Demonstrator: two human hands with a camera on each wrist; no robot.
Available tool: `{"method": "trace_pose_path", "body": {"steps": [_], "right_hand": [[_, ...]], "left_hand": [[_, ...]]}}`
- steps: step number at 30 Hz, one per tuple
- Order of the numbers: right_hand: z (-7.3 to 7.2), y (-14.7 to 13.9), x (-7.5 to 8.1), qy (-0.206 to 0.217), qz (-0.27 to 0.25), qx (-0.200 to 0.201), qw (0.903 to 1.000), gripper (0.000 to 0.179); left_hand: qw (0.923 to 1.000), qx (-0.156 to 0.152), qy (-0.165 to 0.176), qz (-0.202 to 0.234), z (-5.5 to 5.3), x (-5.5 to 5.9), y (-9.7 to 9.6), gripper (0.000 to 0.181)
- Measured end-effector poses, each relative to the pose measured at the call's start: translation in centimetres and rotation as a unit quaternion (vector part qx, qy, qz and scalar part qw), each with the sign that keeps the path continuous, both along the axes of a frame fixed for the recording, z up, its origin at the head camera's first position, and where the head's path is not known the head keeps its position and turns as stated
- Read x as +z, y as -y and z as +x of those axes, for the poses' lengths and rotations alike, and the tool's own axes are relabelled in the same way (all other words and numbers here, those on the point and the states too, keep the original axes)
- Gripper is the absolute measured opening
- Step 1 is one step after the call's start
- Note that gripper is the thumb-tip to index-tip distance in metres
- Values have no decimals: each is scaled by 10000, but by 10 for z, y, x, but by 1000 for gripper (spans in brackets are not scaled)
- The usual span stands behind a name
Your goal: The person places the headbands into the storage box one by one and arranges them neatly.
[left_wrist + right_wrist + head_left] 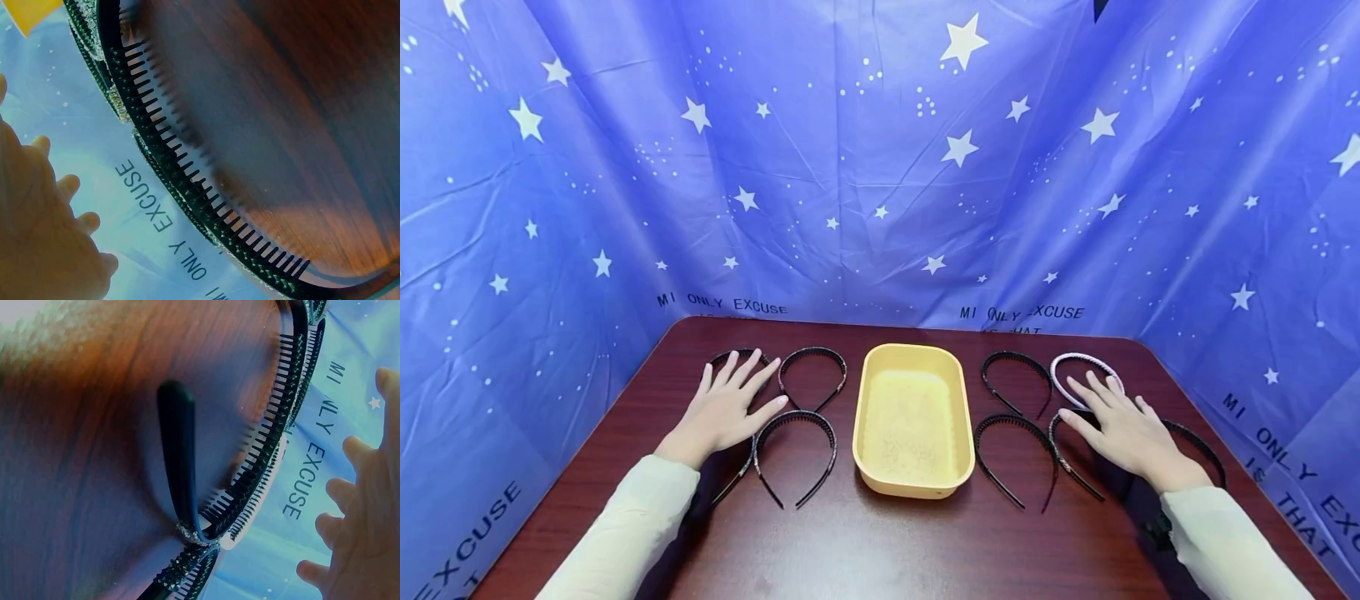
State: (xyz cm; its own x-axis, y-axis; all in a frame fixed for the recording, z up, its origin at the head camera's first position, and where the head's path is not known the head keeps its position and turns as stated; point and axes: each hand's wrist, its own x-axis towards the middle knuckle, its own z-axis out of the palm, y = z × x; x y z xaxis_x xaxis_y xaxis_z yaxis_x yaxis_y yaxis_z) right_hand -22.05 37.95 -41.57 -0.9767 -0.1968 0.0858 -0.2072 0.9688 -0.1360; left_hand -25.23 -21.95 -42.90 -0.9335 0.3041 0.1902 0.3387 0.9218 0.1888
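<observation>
Left hand [722, 412], right hand [1123, 429]: wide, holding nothing
Bands [797, 415]: on counter [880, 550], left and right of box [913, 487]
Reach: looks like the step now
Grab: would need a hand curled round bands

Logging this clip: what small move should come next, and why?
Perhaps the right hand should pinch the pale headband: it is open, holding nothing, and partly overlaps that headband in the head view, while the yellow tray holds no headband.
</observation>
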Motion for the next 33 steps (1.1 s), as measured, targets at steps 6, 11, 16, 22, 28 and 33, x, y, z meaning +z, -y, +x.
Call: {"method": "trace_pose_path", "body": {"steps": [6,11,16,22,28,33], "right_hand": [[1,0,1,47,-70,-18,10000,74],[1,-2,2,137,-178,-69,9997,75],[1,-2,3,152,-290,-35,9995,74],[2,-1,6,172,-454,-15,9988,73],[4,1,6,170,-646,19,9978,70],[5,5,7,218,-800,139,9965,67]], "left_hand": [[10000,5,-24,27,0,2,0,73],[9998,8,31,199,0,3,-1,73],[9971,-14,343,684,-1,3,-2,74],[9900,-133,626,1255,-3,5,-3,73],[9724,-482,1070,2014,-4,7,-6,72],[9596,-705,1249,2421,-2,8,-9,68]]}}
